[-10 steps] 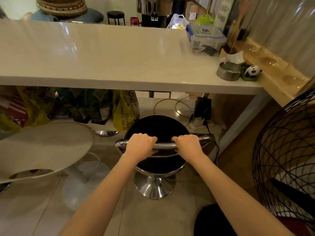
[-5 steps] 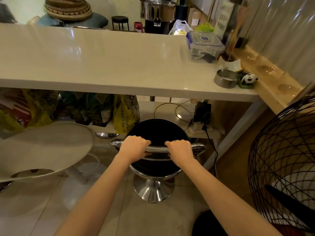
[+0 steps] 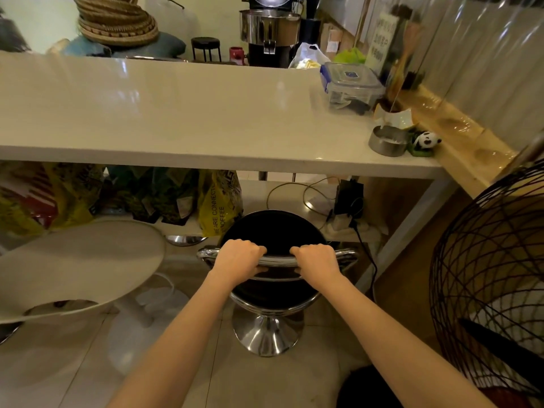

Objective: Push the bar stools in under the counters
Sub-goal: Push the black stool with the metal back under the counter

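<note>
A black bar stool (image 3: 272,231) with a chrome backrest rail and a chrome pedestal base stands in front of the white counter (image 3: 182,119), its seat partly under the counter's front edge. My left hand (image 3: 237,259) and my right hand (image 3: 316,260) both grip the chrome rail, side by side. A white bar stool (image 3: 73,266) with a round seat stands to the left, out from the counter, over its white base.
A low shelf under the counter holds several coffee bags (image 3: 217,201), a cable and a black power adapter (image 3: 348,197). On the counter's right end sit a clear lidded box (image 3: 350,83), a metal tin (image 3: 387,141) and a panda figure (image 3: 426,141). A black wire fan cage (image 3: 494,272) stands close at right.
The black stool has slid forward towards the counter with both hands on its rail. The view has moved closer to the counter.
</note>
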Demonstrator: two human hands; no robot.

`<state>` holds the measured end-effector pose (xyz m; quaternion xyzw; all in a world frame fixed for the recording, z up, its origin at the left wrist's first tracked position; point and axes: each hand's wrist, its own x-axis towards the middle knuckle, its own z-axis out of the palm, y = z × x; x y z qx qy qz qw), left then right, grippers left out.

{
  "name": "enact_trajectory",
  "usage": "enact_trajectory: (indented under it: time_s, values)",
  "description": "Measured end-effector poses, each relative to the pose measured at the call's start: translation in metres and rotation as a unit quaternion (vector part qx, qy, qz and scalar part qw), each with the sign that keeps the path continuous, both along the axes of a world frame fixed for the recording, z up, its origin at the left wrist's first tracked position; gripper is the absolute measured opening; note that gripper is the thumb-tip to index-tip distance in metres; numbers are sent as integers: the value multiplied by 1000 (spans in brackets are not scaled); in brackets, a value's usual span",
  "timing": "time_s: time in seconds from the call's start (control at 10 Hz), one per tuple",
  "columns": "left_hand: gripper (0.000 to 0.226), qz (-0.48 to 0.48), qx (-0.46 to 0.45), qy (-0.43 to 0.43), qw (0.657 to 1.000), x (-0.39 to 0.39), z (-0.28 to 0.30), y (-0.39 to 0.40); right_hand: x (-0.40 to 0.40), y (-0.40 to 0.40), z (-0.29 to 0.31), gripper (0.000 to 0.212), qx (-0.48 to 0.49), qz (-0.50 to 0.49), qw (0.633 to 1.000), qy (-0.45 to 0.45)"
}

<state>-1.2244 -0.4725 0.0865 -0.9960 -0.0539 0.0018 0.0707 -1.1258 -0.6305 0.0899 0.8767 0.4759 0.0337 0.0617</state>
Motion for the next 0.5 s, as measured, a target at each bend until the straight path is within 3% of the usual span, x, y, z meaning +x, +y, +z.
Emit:
enact_trajectory:
  time_s: [0.1,0.2,0.3,0.4,0.5]
  values:
    - [40,-6,-4,4,1000,1,1,1,-3,2,2,32,-11,-18,1000,3]
    - [43,-13,3,13,1000,4,4,0,-2,3,3,61,-13,-35,999,23]
    - [64,-9,-17,37,999,5,7,1,-3,-2,5,95,25,-33,998,40]
    - [89,-17,-72,50,996,2,13,2,-2,-5,11,111,53,-30,992,110]
    - [94,-7,-131,25,991,0,23,5,3,-6,22,109,108,-82,957,258]
